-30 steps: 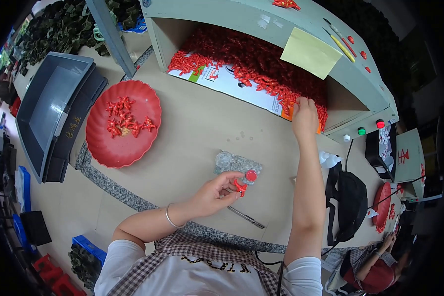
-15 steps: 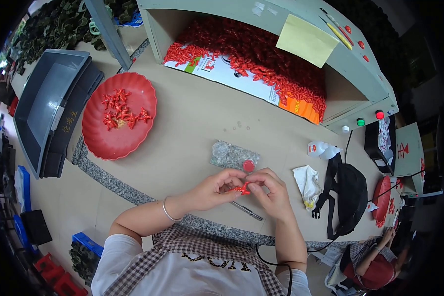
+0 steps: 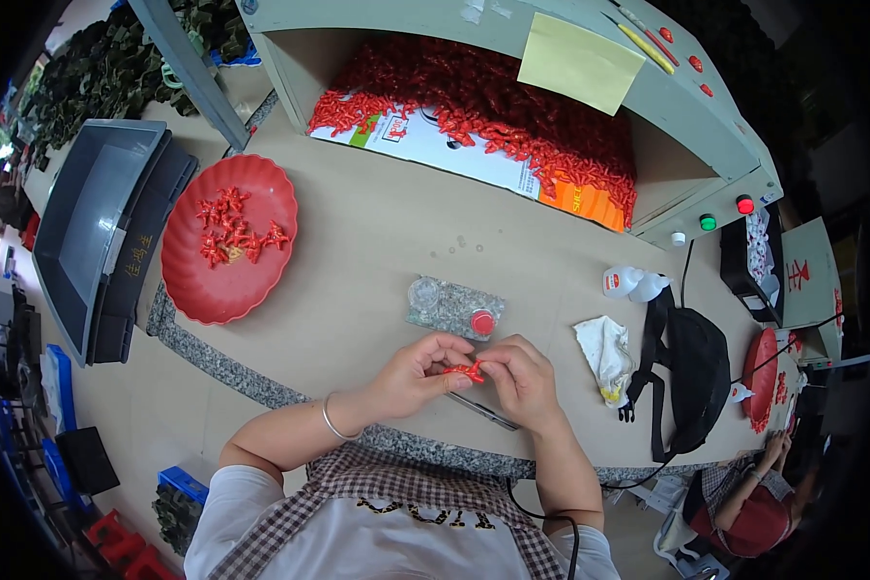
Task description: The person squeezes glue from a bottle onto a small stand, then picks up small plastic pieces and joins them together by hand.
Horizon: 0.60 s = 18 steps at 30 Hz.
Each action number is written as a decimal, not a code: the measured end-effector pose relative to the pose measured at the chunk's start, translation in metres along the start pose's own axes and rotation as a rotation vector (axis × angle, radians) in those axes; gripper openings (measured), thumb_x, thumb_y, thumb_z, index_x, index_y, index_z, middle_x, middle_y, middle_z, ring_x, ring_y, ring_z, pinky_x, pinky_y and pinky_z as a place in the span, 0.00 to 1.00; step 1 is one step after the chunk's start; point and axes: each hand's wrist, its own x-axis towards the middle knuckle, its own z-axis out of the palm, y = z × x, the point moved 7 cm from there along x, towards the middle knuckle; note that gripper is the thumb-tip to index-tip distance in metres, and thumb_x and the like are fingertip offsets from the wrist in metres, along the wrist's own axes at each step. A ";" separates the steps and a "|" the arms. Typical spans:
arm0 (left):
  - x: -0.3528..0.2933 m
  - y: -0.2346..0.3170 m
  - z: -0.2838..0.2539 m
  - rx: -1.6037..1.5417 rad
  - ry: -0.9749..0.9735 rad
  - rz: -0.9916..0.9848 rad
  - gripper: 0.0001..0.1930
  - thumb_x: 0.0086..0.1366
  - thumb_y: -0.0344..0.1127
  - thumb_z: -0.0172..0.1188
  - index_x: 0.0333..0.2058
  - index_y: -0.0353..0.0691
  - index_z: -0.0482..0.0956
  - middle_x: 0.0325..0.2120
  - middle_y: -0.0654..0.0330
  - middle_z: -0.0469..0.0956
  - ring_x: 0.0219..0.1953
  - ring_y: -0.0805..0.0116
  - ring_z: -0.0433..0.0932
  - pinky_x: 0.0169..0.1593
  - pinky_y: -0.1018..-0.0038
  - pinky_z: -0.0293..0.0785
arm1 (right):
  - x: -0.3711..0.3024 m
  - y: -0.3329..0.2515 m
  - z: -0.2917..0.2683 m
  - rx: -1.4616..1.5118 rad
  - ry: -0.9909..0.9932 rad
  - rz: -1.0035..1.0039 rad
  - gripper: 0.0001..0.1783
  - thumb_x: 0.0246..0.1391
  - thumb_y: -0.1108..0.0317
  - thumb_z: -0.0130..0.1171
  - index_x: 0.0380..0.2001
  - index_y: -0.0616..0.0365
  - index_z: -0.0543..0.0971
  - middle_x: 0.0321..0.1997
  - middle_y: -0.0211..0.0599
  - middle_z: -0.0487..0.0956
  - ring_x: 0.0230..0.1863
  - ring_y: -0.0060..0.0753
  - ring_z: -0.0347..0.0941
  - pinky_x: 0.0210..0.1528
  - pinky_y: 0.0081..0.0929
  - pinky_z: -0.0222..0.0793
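Note:
Between my two hands is a small glossy red piece [image 3: 467, 370] with stubby limbs. My left hand [image 3: 414, 373] pinches it between thumb and fingers. The fingertips of my right hand [image 3: 520, 380] are closed on its other end. Both hands are just above the table near its front edge. Under them lies a slim metal tool [image 3: 485, 413], partly covered by my left hand. Beyond my fingers sits a speckled stone slab [image 3: 443, 301] bearing a small red round container [image 3: 482, 322] and a clear round dish [image 3: 425, 293].
At left, a red scalloped plate [image 3: 188, 295] holds several red figures, beside stacked grey bins [image 3: 82, 222]. Ahead, a cabinet [image 3: 681, 159] shelters a heap of red pieces [image 3: 493, 106]. To the right are white bottles [image 3: 633, 283], a cloth [image 3: 605, 355] and a black bag [image 3: 696, 377]. Another person [image 3: 744, 512] sits far right.
The whole view has shifted slightly. My hands remain together on the red piece, which has turned a little between the fingers.

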 end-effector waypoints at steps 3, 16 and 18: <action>0.000 -0.002 0.000 -0.007 0.006 0.006 0.17 0.60 0.25 0.56 0.47 0.36 0.65 0.36 0.61 0.75 0.39 0.76 0.74 0.45 0.78 0.71 | 0.000 0.000 0.000 -0.009 0.004 -0.005 0.03 0.46 0.76 0.58 0.27 0.61 0.75 0.26 0.38 0.75 0.25 0.35 0.72 0.26 0.26 0.68; -0.001 -0.005 -0.002 -0.066 0.043 -0.031 0.16 0.58 0.23 0.57 0.45 0.37 0.65 0.35 0.60 0.75 0.38 0.75 0.75 0.44 0.78 0.72 | 0.002 0.000 0.001 0.006 0.005 -0.017 0.03 0.47 0.76 0.57 0.27 0.61 0.74 0.25 0.39 0.74 0.25 0.37 0.71 0.25 0.27 0.68; -0.001 -0.005 -0.002 -0.051 0.032 -0.017 0.16 0.59 0.25 0.56 0.46 0.36 0.65 0.35 0.61 0.75 0.38 0.76 0.74 0.43 0.79 0.72 | 0.001 -0.001 0.001 0.005 0.007 -0.021 0.03 0.47 0.76 0.57 0.27 0.61 0.75 0.25 0.39 0.74 0.25 0.37 0.71 0.25 0.27 0.68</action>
